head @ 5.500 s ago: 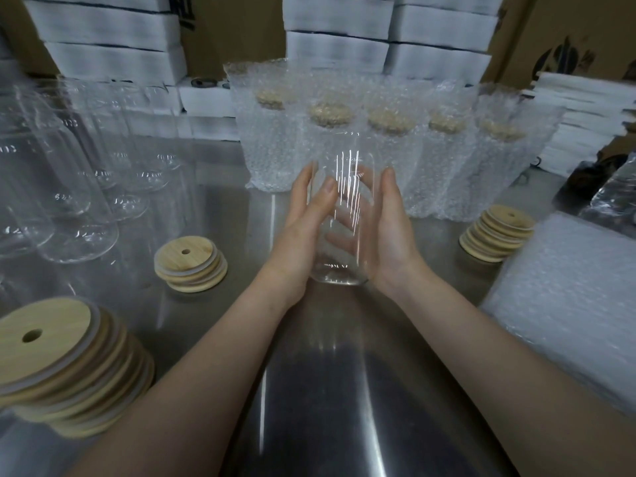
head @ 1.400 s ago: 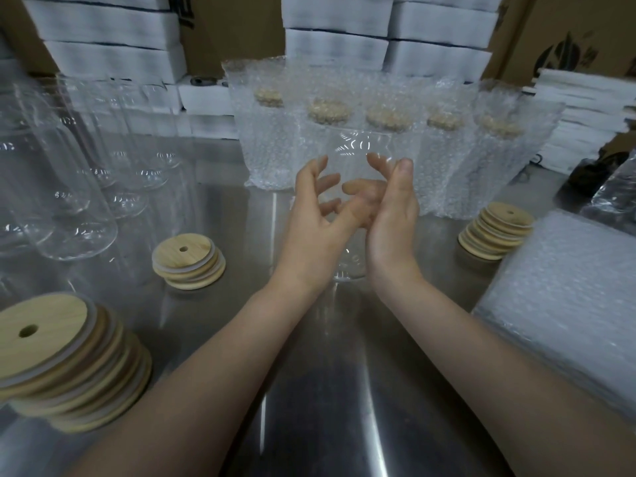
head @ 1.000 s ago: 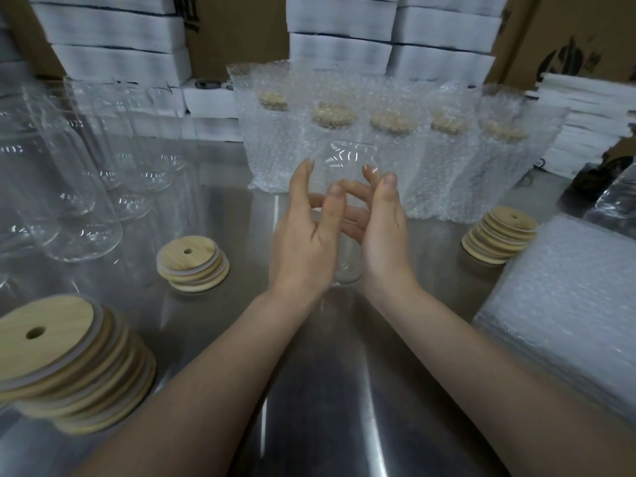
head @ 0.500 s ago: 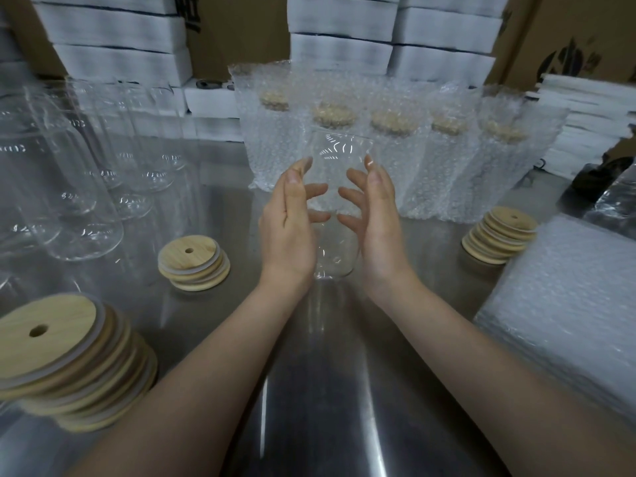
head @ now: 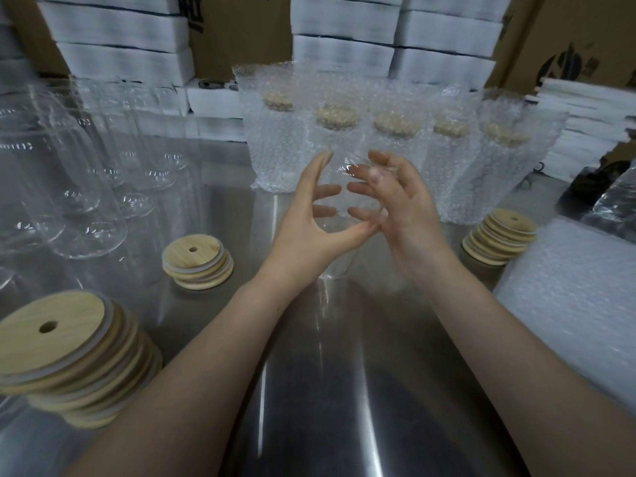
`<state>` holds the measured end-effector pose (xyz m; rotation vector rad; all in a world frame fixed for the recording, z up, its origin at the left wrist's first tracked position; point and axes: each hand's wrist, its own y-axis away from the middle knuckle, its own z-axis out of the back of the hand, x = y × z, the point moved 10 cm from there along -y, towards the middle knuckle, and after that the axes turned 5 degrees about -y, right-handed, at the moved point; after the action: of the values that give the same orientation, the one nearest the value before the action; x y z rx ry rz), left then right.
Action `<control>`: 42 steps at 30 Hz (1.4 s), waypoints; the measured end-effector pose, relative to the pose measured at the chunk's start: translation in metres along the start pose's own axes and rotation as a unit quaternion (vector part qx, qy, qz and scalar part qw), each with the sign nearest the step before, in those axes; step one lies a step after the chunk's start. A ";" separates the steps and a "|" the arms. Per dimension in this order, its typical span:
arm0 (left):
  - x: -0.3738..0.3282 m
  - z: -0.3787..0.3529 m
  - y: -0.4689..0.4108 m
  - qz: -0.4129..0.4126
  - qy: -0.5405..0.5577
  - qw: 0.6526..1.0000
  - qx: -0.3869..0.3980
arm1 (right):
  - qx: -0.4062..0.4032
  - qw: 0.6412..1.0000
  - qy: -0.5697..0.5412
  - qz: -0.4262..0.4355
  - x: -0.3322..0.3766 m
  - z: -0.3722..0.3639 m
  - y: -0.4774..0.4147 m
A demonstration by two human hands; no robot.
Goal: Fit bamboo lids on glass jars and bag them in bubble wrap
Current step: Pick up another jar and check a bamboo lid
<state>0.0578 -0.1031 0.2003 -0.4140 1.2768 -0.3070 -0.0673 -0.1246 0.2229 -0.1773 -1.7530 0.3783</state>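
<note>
A clear glass jar [head: 340, 266] without a lid stands upright at the middle of the steel table [head: 344, 390]. My left hand [head: 309, 228] grips its left side, fingers curled behind the glass and thumb stretched across the front. My right hand [head: 402, 208], blurred by motion, holds the right side with its fingers curled round the back. Bamboo lids with a centre hole lie in stacks: one near left [head: 58, 342], one left of the jar [head: 192, 253], one to the right [head: 502, 232]. Flat bubble wrap bags [head: 568, 294] are piled at the right.
Several lidded jars in bubble wrap bags [head: 395, 149] stand in a row just behind my hands. Several bare glass jars [head: 69, 173] crowd the left side. White boxes [head: 344, 25] and brown cartons are stacked along the back.
My left thumb has swung across the front of the jar. My right hand has shifted against the jar and is now blurred. The jar stays at the same spot.
</note>
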 end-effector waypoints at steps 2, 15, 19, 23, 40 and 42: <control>-0.009 0.001 0.000 -0.033 -0.048 0.998 -0.008 | 0.004 1.000 0.014 0.017 0.005 0.001 0.001; -0.033 0.003 0.006 -0.184 -0.375 0.905 -0.084 | -0.083 0.991 -0.102 -0.028 -0.008 0.006 0.008; -0.034 0.002 0.008 -0.193 -0.374 0.902 -0.100 | -0.085 0.978 -0.178 -0.066 -0.014 0.009 0.003; -0.036 0.004 0.010 -0.207 -0.360 0.903 -0.111 | -0.058 0.962 -0.248 -0.101 -0.018 0.007 -0.002; -0.032 0.025 0.012 -0.110 -0.235 0.952 -0.162 | 0.191 0.955 -0.218 -0.053 0.009 -0.025 0.003; -0.030 0.025 0.012 -0.099 -0.236 0.952 -0.166 | 0.195 0.964 -0.177 -0.047 0.010 -0.026 0.004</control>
<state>0.0740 -0.0761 0.2264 -0.8528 0.8136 -0.1452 -0.0441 -0.1138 0.2353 0.2723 -1.9856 0.7088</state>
